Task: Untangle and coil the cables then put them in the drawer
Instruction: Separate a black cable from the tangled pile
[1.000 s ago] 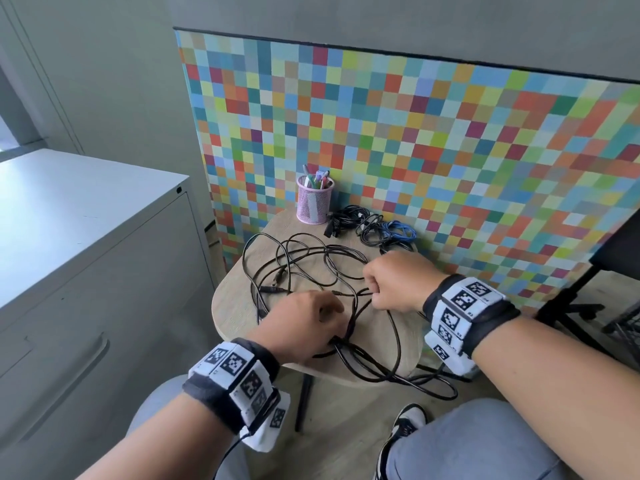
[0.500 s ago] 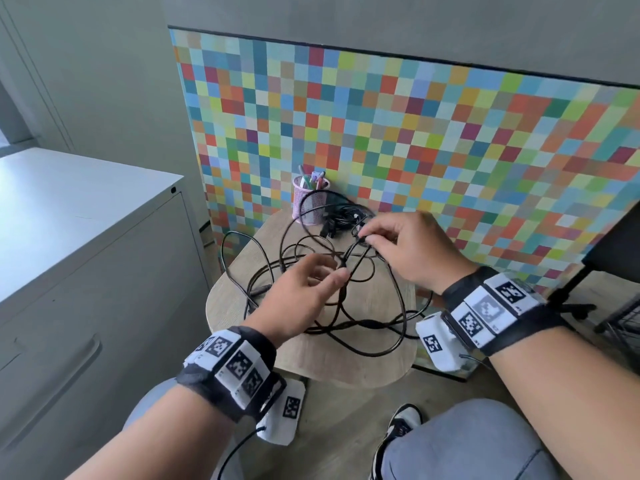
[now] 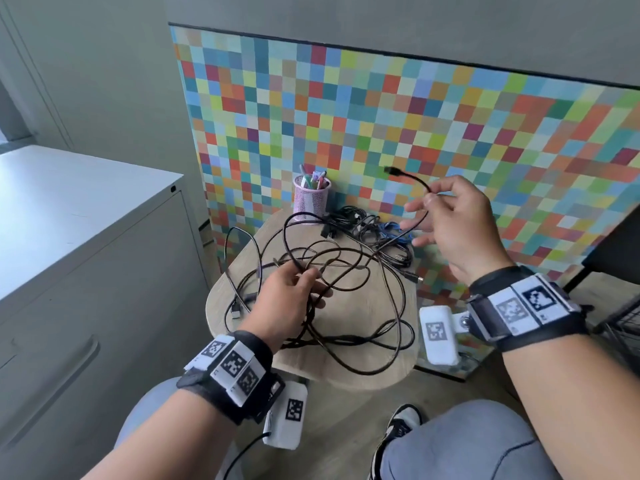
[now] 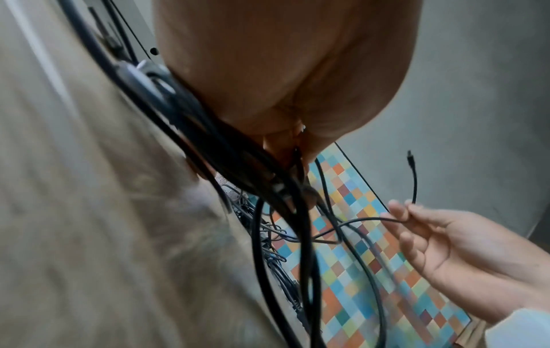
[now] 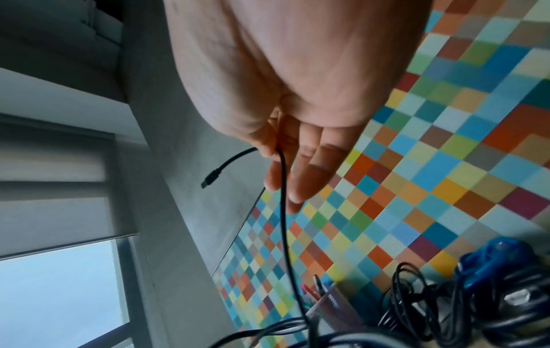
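Loose black cable loops (image 3: 349,306) are sprawling over most of the small round wooden surface (image 3: 374,375). A pink mesh pen cup (image 3: 310,199) and a bundled black-and-blue cable heap (image 3: 374,226) are crowding its far edge against the multicoloured checkered wall panel (image 3: 450,126); a grey metal drawer cabinet (image 3: 86,271) is flanking the left.

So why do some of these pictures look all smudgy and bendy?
Head view: mostly sharp, but the wide lens bends the grey metal cabinet edges. Left wrist view: the light wooden table and thick black cables smear from closeness or motion. Right wrist view: the colourful checkered wall panel blurs; the thin black cable stays crisp.
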`<state>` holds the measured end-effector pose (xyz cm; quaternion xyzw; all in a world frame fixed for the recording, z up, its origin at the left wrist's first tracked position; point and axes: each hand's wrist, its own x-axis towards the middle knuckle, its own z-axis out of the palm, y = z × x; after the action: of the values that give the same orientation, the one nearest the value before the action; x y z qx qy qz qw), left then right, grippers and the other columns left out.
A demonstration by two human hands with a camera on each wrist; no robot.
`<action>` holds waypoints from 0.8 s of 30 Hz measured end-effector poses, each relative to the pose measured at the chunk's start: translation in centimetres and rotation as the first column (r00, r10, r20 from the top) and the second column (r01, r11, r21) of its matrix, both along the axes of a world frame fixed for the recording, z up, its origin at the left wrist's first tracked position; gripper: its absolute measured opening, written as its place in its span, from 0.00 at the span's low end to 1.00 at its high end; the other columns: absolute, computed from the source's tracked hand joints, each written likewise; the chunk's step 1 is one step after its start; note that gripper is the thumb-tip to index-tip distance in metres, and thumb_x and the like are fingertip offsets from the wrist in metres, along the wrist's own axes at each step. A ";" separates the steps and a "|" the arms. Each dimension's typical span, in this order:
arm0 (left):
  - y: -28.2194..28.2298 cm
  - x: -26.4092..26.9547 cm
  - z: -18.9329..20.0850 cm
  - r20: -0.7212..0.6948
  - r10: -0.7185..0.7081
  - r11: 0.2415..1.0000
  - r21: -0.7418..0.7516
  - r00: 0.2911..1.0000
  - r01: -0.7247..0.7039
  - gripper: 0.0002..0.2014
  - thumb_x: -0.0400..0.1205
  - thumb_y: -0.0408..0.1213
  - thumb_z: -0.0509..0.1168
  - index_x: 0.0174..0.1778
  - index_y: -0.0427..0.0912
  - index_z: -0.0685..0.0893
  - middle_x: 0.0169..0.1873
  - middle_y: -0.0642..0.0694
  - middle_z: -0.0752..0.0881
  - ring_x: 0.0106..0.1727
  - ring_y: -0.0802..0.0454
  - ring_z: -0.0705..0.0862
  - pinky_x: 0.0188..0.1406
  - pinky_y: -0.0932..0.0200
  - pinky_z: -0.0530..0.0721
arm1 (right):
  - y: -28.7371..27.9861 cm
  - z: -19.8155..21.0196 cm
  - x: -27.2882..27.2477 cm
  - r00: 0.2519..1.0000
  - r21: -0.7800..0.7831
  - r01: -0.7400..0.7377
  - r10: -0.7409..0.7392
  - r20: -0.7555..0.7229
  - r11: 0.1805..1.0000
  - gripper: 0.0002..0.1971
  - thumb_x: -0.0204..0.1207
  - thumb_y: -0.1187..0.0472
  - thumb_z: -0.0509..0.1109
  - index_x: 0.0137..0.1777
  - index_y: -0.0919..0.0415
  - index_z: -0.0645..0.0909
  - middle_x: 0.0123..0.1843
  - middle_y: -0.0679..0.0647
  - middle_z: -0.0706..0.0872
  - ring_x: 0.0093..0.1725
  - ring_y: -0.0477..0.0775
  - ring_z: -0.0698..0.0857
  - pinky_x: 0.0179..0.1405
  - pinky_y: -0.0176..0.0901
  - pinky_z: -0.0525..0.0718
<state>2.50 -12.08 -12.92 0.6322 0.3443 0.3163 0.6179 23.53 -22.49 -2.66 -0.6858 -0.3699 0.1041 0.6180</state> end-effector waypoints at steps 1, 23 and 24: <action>-0.1 -0.1 0.0 0.007 0.008 1.000 0.002 1.000 -0.008 0.09 0.92 0.39 0.62 0.53 0.37 0.82 0.37 0.45 0.94 0.43 0.35 0.92 0.57 0.27 0.86 | -0.2 0.0 0.2 1.000 -0.012 -0.007 0.006 -0.027 1.000 0.05 0.91 0.65 0.59 0.56 0.56 0.75 0.46 0.57 0.94 0.39 0.61 0.95 0.26 0.48 0.87; -1.1 -0.6 1.4 0.338 -0.063 0.998 0.044 0.939 0.051 0.07 0.92 0.26 0.57 0.50 0.39 0.76 0.34 0.44 0.85 0.42 0.45 0.89 0.49 0.50 0.90 | 0.0 -6.1 1.4 0.965 -0.326 -0.158 0.076 -0.251 0.932 0.09 0.89 0.64 0.67 0.49 0.62 0.87 0.42 0.59 0.88 0.43 0.57 0.89 0.53 0.65 0.92; -1.0 -0.7 1.3 0.353 -0.060 0.998 0.031 0.934 0.053 0.07 0.92 0.27 0.57 0.50 0.39 0.76 0.33 0.45 0.85 0.41 0.45 0.89 0.50 0.47 0.90 | 0.4 -6.7 1.6 0.974 -0.419 -0.164 0.080 -0.212 0.893 0.08 0.89 0.64 0.67 0.50 0.62 0.87 0.42 0.60 0.88 0.43 0.59 0.89 0.49 0.63 0.93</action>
<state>1.81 -13.04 -11.58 0.5813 0.2059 0.4106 0.6717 25.14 -22.12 -9.40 -0.7685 -0.3194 0.2874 0.4742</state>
